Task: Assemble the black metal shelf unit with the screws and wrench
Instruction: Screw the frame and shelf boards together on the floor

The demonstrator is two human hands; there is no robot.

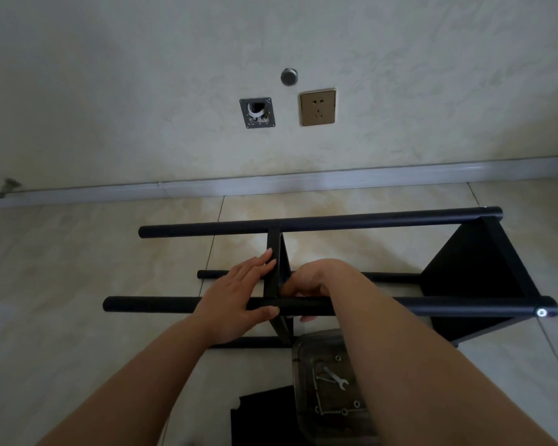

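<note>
Your left hand [239, 294] lies flat-fingered against the black metal shelf panel [276, 278] of the half-built black metal shelf unit [335, 305] lying sideways on the tiled floor [62, 252], thumb under its near tube. Your right hand [306, 281] curls around the panel's other side. Beside you, the clear plastic tray [310, 349] holds a silver wrench [335, 378] and small screws [356, 404].

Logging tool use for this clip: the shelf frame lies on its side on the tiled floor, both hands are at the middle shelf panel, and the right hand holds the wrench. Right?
Not quite. In the head view the wrench lies in the clear tray on the floor, beside loose screws. The right hand holds no wrench; its fingers are curled at the middle shelf panel. The left hand is there too, and the frame lies on its side.
</note>
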